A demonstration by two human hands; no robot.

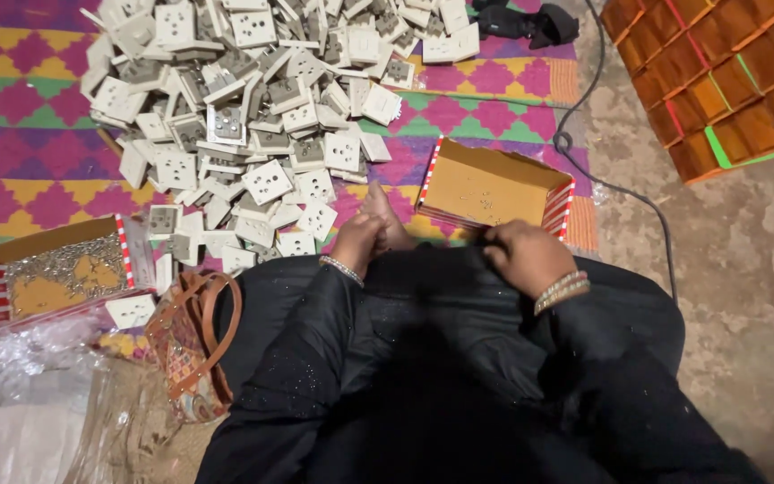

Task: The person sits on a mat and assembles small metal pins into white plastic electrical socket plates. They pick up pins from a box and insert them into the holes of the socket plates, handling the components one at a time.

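I sit on a patterned mat (20, 134) in black clothing. My left hand (357, 240) is curled shut at my knee, just below the near edge of a large pile of white socket plates (253, 116); whether it holds anything is hidden. A bare foot (385, 211) pokes out beside it. My right hand (527, 255), with bangles on the wrist, rests closed on the black cloth over my lap, right in front of an open cardboard box (493, 188) with a few small metal bits inside.
A second open box (55, 273) holding small metal screws lies at the left. A patterned handbag (194, 345) and clear plastic wrap (20, 403) sit near my left side. Orange wooden blocks (718, 81) stand at the right; a cable (624, 193) crosses the concrete floor.
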